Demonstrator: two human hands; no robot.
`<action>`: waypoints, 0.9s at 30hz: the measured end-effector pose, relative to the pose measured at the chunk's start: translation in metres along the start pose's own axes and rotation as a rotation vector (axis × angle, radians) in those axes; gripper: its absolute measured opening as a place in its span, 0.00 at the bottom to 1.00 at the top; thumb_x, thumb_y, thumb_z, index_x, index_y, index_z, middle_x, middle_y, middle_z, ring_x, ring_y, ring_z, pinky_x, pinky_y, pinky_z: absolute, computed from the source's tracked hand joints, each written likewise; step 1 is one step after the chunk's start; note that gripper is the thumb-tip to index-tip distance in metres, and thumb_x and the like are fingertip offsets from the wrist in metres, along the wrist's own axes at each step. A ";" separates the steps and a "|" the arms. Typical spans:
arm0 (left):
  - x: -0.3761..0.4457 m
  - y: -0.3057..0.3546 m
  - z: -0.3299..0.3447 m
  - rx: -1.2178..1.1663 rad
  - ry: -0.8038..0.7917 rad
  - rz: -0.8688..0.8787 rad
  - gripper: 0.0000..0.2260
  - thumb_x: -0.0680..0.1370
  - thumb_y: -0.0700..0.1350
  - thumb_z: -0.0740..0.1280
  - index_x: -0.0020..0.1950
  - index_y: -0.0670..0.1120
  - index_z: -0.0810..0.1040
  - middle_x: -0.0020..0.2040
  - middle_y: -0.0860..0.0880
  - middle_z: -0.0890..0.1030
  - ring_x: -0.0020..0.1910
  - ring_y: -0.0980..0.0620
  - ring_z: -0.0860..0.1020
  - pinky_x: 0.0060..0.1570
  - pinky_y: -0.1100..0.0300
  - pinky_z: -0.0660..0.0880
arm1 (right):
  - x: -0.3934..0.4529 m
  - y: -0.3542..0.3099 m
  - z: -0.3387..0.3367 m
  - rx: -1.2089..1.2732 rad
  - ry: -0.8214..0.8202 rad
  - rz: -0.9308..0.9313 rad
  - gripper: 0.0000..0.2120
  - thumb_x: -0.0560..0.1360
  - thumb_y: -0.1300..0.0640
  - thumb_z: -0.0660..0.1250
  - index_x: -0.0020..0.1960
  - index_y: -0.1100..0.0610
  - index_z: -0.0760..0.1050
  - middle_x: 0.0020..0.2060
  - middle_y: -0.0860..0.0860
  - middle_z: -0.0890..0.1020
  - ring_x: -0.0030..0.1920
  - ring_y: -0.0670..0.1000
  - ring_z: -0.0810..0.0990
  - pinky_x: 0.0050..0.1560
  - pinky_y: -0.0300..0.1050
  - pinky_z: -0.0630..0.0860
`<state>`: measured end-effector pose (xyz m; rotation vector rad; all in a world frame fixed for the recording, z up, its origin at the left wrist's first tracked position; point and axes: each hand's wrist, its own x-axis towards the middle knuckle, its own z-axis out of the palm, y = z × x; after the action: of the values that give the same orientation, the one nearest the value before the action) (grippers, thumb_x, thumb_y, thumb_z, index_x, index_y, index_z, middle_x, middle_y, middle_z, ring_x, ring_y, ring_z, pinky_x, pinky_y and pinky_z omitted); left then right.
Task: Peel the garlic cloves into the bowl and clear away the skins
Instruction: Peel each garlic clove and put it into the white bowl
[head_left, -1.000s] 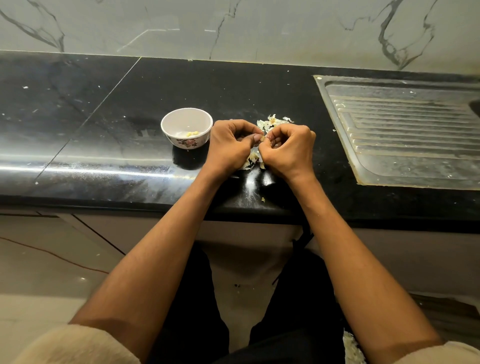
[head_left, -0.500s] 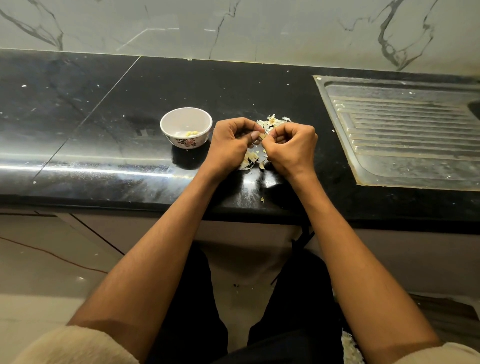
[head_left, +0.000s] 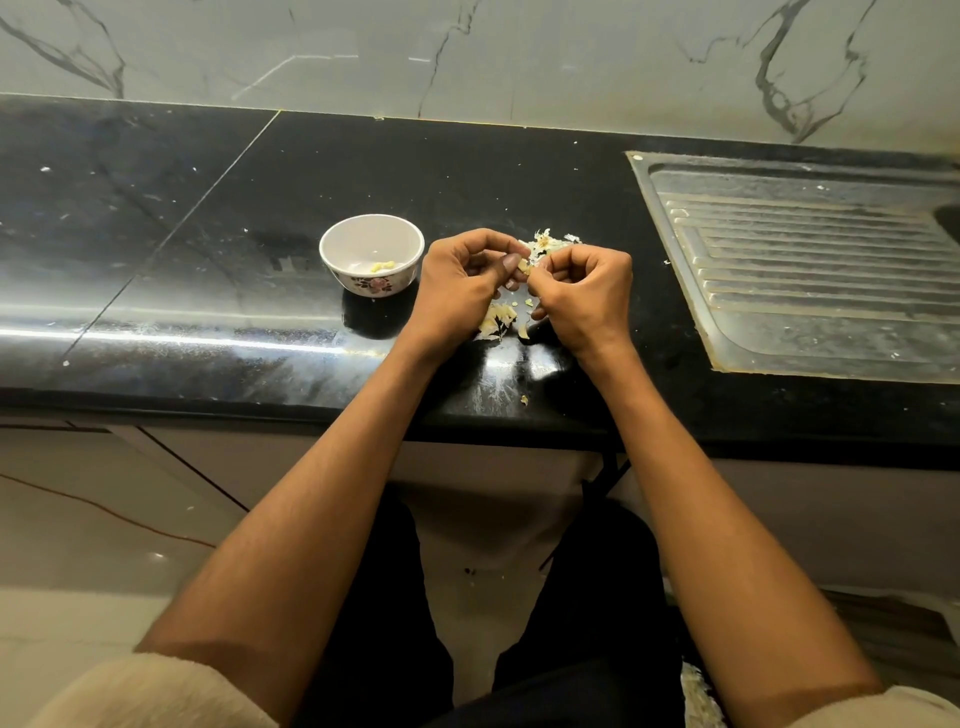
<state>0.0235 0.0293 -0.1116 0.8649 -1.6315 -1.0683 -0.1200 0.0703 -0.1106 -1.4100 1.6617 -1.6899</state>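
Note:
A small white bowl with a flower print stands on the black counter and holds a few peeled yellow cloves. Just right of the bowl, my left hand and my right hand meet above the counter. Together their curled fingers pinch one small garlic clove between the fingertips. A heap of pale garlic skins lies behind the hands, and more skins lie under them. Most of the clove is hidden by my fingers.
A steel sink drainboard is set into the black counter on the right. A marble wall runs behind. A skin flake lies near the counter's front edge. Below it are my dark-clad legs and the tiled floor.
Both hands have lifted a little and shifted slightly away from me, still working the clove between the fingertips. The bowl and the skin heap have not moved.

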 end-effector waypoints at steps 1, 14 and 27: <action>0.000 0.000 0.000 -0.003 0.003 -0.003 0.05 0.80 0.37 0.70 0.54 0.40 0.85 0.40 0.47 0.86 0.40 0.56 0.82 0.44 0.62 0.77 | 0.000 0.000 0.000 -0.001 -0.003 0.000 0.11 0.65 0.52 0.76 0.35 0.61 0.82 0.29 0.53 0.84 0.29 0.60 0.83 0.30 0.61 0.82; 0.000 0.001 -0.001 -0.015 0.007 -0.026 0.05 0.78 0.34 0.70 0.49 0.41 0.85 0.42 0.47 0.86 0.41 0.54 0.81 0.41 0.62 0.77 | -0.001 -0.003 -0.003 0.002 0.024 0.009 0.06 0.70 0.65 0.73 0.35 0.60 0.83 0.29 0.53 0.84 0.28 0.54 0.83 0.31 0.56 0.83; 0.002 -0.001 0.001 -0.063 0.068 -0.055 0.04 0.77 0.33 0.73 0.50 0.40 0.85 0.44 0.42 0.87 0.42 0.53 0.83 0.41 0.64 0.77 | 0.021 0.006 -0.010 -0.309 0.103 -0.128 0.07 0.67 0.58 0.73 0.31 0.56 0.78 0.26 0.43 0.77 0.26 0.41 0.74 0.32 0.32 0.70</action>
<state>0.0223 0.0275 -0.1124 0.8995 -1.5170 -1.1111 -0.1392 0.0569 -0.1056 -1.6232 1.9977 -1.6506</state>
